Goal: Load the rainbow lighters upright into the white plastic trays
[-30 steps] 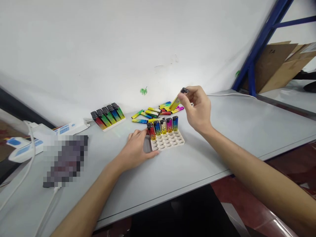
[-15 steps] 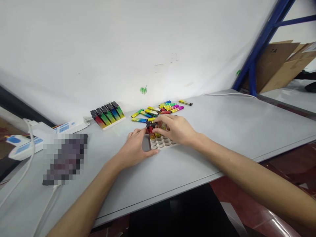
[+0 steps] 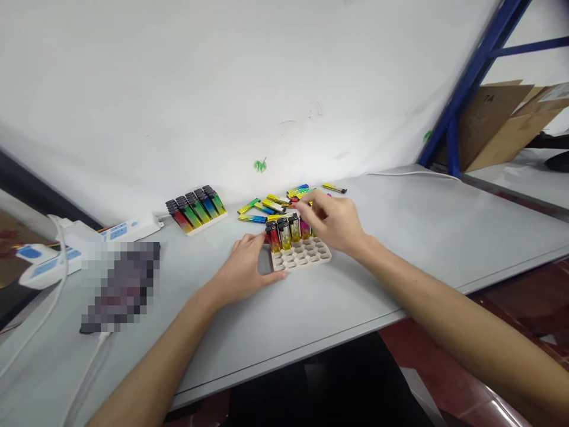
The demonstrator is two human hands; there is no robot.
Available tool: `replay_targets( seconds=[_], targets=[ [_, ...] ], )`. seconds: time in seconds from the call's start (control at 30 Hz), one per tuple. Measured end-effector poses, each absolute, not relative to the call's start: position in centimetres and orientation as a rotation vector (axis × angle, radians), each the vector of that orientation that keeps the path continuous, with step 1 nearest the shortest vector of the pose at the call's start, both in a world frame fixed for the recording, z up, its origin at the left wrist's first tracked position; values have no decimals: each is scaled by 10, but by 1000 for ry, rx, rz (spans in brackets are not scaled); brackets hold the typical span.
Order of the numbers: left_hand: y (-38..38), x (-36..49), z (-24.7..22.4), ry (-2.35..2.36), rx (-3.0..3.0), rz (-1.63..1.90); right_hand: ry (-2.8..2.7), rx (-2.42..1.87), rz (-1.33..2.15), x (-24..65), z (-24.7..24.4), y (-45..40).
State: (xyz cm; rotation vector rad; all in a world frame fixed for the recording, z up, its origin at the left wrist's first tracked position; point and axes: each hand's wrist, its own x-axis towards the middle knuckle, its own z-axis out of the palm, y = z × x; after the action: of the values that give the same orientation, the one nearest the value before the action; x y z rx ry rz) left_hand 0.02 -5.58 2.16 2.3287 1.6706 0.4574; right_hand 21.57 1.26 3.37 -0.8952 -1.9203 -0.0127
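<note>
Beside left hand (image 3: 243,268), rainbow-coloured lighters (image 3: 287,230)

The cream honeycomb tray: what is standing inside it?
The cream honeycomb tray holds a back row of upright colourful lighters; front cells show empty. The right hand covers the row's right end.

Tray (image 3: 306,256) between hands; loose lighters (image 3: 267,206) behind it.

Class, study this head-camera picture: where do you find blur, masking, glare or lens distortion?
Head view: a pixelated block masks something on the table at left; the right hand is slightly motion-soft above the loose lighters; the table edge bows and the blue shelf post leans, showing wide-angle distortion; a soft bright patch lies on the wall; the left hand by the tray looks sharp.
</note>
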Motion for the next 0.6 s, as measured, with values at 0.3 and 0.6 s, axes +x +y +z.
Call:
replay_targets(
  seconds=[0.3, 0.6],
  targets=[
    [-54, -5, 24, 1674, 2287, 421, -1787, -1182, 218, 240, 24, 53],
    [-56, -13, 32, 1605, 2177, 396, -2146, -1301, 364, 223, -2, 72]
  ],
)
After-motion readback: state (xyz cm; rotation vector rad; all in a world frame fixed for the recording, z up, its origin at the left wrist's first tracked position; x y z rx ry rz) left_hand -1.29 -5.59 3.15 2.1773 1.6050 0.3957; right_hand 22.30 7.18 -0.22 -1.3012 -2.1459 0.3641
